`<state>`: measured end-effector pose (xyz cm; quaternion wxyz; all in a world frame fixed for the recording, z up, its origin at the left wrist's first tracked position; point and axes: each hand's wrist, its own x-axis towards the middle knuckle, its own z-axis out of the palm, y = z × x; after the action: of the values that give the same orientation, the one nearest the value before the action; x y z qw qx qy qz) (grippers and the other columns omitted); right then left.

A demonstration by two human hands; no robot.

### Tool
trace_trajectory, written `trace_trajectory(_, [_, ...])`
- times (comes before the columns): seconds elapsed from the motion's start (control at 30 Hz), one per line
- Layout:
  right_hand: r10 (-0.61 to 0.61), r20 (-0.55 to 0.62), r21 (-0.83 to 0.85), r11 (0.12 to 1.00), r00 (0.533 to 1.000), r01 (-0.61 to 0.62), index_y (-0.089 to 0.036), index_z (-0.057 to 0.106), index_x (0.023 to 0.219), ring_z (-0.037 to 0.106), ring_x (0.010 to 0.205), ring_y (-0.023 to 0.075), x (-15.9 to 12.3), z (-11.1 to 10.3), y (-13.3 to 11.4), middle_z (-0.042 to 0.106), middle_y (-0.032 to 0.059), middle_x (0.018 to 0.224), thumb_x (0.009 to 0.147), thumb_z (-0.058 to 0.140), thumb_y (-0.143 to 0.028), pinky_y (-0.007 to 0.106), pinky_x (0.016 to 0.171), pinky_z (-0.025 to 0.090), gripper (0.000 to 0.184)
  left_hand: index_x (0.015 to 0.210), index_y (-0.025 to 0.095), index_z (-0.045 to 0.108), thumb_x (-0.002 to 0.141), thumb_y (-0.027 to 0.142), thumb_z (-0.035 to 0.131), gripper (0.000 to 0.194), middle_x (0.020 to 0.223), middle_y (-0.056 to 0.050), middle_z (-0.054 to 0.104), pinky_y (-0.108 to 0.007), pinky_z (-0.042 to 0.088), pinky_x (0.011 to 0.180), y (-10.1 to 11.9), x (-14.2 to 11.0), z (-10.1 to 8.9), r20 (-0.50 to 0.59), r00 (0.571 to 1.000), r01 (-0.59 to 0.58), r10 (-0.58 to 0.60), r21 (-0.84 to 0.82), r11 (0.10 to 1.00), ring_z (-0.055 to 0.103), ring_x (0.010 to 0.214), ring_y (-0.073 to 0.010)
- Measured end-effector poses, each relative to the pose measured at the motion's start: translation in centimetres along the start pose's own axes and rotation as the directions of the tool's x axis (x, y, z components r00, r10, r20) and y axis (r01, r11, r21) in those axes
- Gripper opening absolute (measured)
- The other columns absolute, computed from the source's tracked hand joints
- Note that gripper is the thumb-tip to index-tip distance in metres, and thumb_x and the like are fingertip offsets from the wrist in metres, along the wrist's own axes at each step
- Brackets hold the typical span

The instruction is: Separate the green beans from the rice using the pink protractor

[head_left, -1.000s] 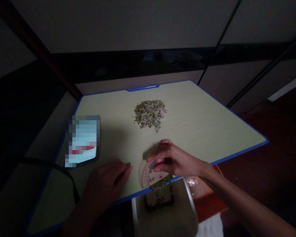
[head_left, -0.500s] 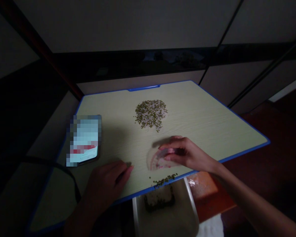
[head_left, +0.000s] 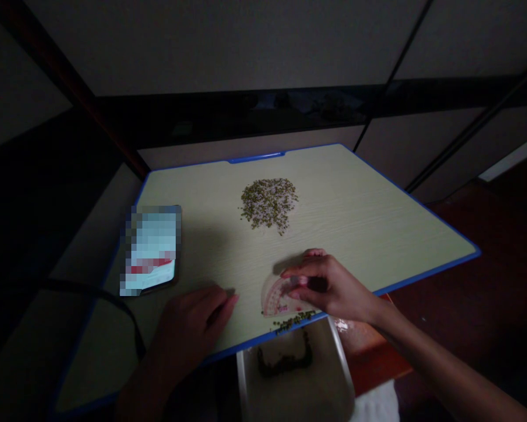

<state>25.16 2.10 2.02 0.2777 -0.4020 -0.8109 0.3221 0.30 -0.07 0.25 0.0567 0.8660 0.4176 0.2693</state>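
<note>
My right hand (head_left: 325, 284) pinches a clear plastic protractor (head_left: 274, 299) with reddish markings, held at the tabletop near its front edge. Along the protractor's straight side lies a small row of green beans (head_left: 293, 322), right at the blue rim. Below that edge is a pale rectangular container (head_left: 298, 395) with dark beans gathered in it. A larger pile of green beans mixed with paler bits (head_left: 267, 202) is spread farther back on the table. My left hand (head_left: 197, 319) rests on the table to the left, fingers curled, with its grip partly in shadow.
The pale folding table (head_left: 377, 211) has a blue rim. A phone (head_left: 153, 249) with a lit, blurred screen stands at the left, and a dark cable (head_left: 114, 299) runs beside it. Cabinet panels (head_left: 245, 47) rise behind. An orange stool (head_left: 364, 351) is under the front edge.
My right hand has moved the protractor slightly toward the front edge, up to the row of beans. My left hand and the large pile stay in place.
</note>
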Motion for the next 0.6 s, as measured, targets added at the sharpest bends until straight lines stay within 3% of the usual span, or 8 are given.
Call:
trace_trajectory(0.17, [-0.058,0.086,0.049,0.997,0.995,0.054,-0.014,0.069,0.082,0.056,0.068,0.0148,0.54,0.46,0.01,0.061,-0.0009,0.061,0.073,0.064,-0.020,0.036,0.082,0.033,0.012,0.066,0.015,0.044,0.097,0.031,0.031,0.037,0.061,0.004,0.038,-0.025,0.027,0.054,-0.15,-0.07,0.14,0.028,0.999,0.015,-0.016,0.006,1.000,0.039,0.054,-0.0087])
trace_trajectory(0.47, [-0.103,0.096,0.121,0.988,0.990,0.091,-0.010,0.070,0.088,0.053,0.062,0.0142,0.39,0.74,-0.17,0.059,-0.0003,0.056,0.068,0.067,-0.014,0.039,0.080,0.036,0.020,0.064,0.014,0.040,0.097,0.031,0.030,0.038,0.060,0.003,0.035,-0.026,0.026,0.053,-0.11,-0.14,0.07,0.022,1.000,0.012,-0.012,0.026,1.000,0.037,0.053,-0.0095])
trace_trajectory(0.6, [-0.056,0.074,0.194,0.980,0.996,0.041,-0.008,0.070,0.089,0.049,0.055,0.0124,0.75,0.69,-0.19,0.054,-0.0003,0.054,0.071,0.065,-0.017,0.031,0.064,0.041,0.021,0.065,0.014,0.041,0.097,0.030,0.028,0.038,0.061,0.003,0.037,-0.026,0.026,0.053,0.07,0.02,-0.08,0.009,1.000,0.005,-0.006,0.019,1.000,0.038,0.053,-0.0099])
